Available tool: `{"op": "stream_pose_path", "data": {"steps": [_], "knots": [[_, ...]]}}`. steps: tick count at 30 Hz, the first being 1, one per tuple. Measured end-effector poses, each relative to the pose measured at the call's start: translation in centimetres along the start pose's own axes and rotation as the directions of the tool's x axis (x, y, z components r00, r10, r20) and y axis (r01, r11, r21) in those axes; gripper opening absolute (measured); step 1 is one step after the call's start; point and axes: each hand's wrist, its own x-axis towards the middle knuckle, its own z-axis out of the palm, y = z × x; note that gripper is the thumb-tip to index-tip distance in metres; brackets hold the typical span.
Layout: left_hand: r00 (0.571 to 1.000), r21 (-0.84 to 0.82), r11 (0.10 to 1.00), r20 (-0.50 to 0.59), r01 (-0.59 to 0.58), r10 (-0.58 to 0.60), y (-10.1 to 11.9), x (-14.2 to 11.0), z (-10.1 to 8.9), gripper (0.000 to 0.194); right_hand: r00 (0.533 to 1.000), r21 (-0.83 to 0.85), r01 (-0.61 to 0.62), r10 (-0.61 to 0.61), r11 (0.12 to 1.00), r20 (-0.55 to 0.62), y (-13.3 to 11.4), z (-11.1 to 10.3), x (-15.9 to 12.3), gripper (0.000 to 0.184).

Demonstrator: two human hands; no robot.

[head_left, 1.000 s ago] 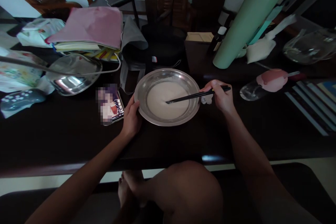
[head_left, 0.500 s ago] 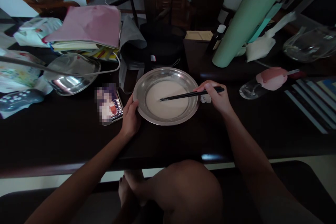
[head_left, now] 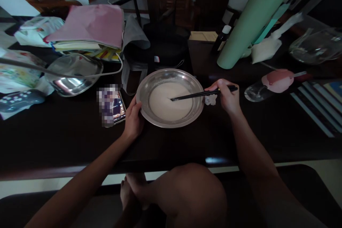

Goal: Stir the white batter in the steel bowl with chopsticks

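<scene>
A round steel plate with pale white batter in it sits on the dark table in front of me. My left hand grips the plate's left rim. Black chopsticks are pinched in my right hand just right of the plate, their tips dipped in the batter near its middle. A small white crumpled scrap lies on the table under my right hand.
A phone lies left of the plate, a steel bowl and a game controller further left. Behind are a pink folder on books, a black pan, a green flask, a glass bowl and a pink-capped bottle.
The chopstick tips have swept left and back to the right through the batter as my right hand moved. My left hand has stayed on the plate's rim.
</scene>
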Motion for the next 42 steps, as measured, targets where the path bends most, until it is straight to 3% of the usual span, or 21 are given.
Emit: {"op": "stream_pose_path", "data": {"steps": [5, 11, 16, 21, 26, 31, 36, 42], "knots": [[1.0, 0.023, 1.0, 0.012, -0.005, 0.004, 0.3, -0.1, 0.2, 0.029, 0.99, 0.003, 0.01, -0.01, 1.0, 0.144, -0.1, 0.3, -0.2, 0.044], [1.0, -0.016, 1.0, 0.011, 0.014, -0.014, 0.4, -0.1, 0.2, 0.034, 1.0, 0.048, -0.003, 0.003, 0.999, 0.01, -0.1, 0.0, -0.1, 0.046], [0.999, -0.023, 1.0, 0.032, -0.002, 0.003, -0.2, 0.1, -0.1, 0.033, 0.993, -0.003, -0.01, 0.01, 1.0, 0.118, -0.1, 0.2, -0.1, 0.045], [0.999, -0.047, 0.999, 0.043, 0.002, 0.0, -0.5, 0.1, -0.3, 0.034, 1.0, 0.033, -0.018, 0.017, 0.999, 0.013, 0.2, 0.0, 0.0, 0.049], [0.999, -0.018, 1.0, 0.031, -0.016, 0.016, -0.2, 0.1, -0.1, 0.028, 0.992, -0.008, -0.001, 0.002, 1.0, 0.123, 0.0, 0.1, -0.1, 0.046], [0.999, -0.074, 0.997, 0.032, 0.038, -0.035, 0.0, 0.2, -0.1, 0.038, 1.0, 0.017, 0.009, -0.009, 1.0, 0.02, 0.1, 0.1, 0.1, 0.047], [0.999, -0.041, 0.999, 0.048, 0.004, -0.002, -0.2, 0.2, -0.4, 0.036, 0.992, 0.013, 0.018, -0.019, 1.0, 0.126, 0.2, 0.2, 0.1, 0.045], [0.998, -0.059, 0.998, 0.059, 0.009, -0.005, -0.2, 0.2, -0.3, 0.038, 1.0, 0.027, -0.008, 0.007, 1.0, 0.025, 0.2, 0.2, 0.0, 0.05]]}}
